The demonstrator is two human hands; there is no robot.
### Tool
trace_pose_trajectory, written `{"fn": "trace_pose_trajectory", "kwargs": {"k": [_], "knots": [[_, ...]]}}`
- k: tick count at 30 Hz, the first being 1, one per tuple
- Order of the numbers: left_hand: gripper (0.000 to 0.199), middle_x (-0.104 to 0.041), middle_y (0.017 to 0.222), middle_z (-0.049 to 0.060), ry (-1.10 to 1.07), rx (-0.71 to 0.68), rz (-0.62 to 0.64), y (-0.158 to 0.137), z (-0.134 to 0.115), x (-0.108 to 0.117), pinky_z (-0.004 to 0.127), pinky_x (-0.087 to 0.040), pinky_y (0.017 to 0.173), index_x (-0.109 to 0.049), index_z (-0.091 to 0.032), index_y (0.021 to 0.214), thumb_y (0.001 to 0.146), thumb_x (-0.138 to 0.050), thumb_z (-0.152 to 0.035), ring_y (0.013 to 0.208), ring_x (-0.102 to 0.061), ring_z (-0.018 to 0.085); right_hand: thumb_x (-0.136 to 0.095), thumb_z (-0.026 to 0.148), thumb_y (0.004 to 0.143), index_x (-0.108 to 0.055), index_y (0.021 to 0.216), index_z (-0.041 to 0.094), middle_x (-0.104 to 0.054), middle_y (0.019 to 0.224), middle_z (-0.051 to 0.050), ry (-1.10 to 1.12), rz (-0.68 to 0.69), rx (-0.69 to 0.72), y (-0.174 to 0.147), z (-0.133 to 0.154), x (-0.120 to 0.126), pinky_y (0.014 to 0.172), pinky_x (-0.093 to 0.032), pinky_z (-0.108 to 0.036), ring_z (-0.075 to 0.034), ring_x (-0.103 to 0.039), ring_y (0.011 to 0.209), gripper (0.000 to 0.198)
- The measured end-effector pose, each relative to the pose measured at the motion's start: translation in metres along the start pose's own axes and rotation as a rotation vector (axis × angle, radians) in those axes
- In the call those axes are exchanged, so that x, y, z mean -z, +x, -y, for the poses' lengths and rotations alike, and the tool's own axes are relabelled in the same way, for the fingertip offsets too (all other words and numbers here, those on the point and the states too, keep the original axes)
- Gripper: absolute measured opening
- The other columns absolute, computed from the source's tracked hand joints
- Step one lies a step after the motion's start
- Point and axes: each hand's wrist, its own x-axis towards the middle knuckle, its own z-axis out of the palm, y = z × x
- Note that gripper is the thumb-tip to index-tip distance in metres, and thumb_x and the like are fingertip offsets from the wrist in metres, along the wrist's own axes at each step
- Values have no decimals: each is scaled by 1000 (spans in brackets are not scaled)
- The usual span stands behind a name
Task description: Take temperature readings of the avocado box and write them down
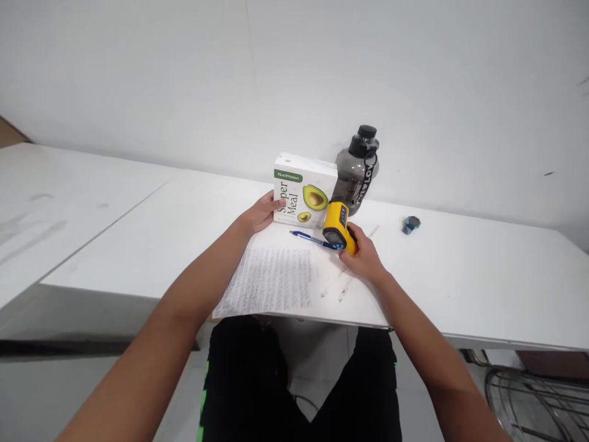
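Note:
With my left hand (264, 212) I grip the left edge of a white carton (304, 193) printed "Super Meal" with avocado pictures; it stands upright on the table. In my right hand (363, 253) is a yellow infrared thermometer (337, 220), its small screen and blue buttons turned towards me. The thermometer is close to the carton's lower right corner. A blue pen (309, 237) lies in front of the carton, its right end partly behind the thermometer. Nearer to me, a sheet of paper (273, 279) covered in handwriting lies at the table's front edge.
Behind the carton, a grey water bottle (352, 172) with a black cap and strap stands near the wall. A blue wristwatch (411, 224) lies to the right. The white table (469, 276) meets the wall at the back. A metal rack (538, 399) is at lower right.

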Motion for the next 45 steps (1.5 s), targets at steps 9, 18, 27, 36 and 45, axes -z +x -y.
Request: {"fn": "trace_pose_trajectory", "kwargs": {"k": [9, 18, 27, 36, 45], "knots": [[80, -79, 112, 11, 105, -16, -323, -6, 3, -28, 55, -64, 101, -57, -19, 107, 50, -106, -46, 107, -78, 30, -78, 50, 72, -63, 93, 25, -71, 79, -1, 139, -62, -64, -1, 19, -14, 71, -57, -36, -22, -65, 73, 36], [81, -73, 112, 6, 279, -200, -321, -22, -2, -54, 50, -65, 92, -48, -22, 106, 52, -103, -48, 108, -75, 28, -77, 46, 66, -63, 84, 25, -70, 76, -1, 206, -2, -92, 7, 13, -14, 74, -56, -40, -23, -64, 73, 31], [79, -70, 114, 5, 307, -497, -234, -38, -10, -66, 41, -65, 86, -44, -25, 109, 60, -99, -53, 107, -74, 25, -78, 49, 63, -59, 76, 26, -66, 70, -1, 222, -73, -86, 5, 27, -12, 69, -54, -40, -22, -60, 68, 33], [77, -67, 116, 5, 335, -538, -202, -51, -18, -77, 43, -65, 87, -42, -27, 111, 64, -96, -56, 112, -72, 28, -79, 47, 66, -59, 76, 26, -65, 70, -1, 179, -82, -31, 0, 25, -7, 66, -57, -40, -22, -60, 68, 31], [74, -64, 115, 4, 422, -594, -209, -52, -15, -76, 40, -64, 84, -43, -27, 113, 68, -93, -59, 110, -71, 26, -82, 45, 72, -59, 104, 26, -66, 80, 0, 256, -67, 42, -2, 17, -9, 70, -59, -41, -23, -64, 71, 44]]}}
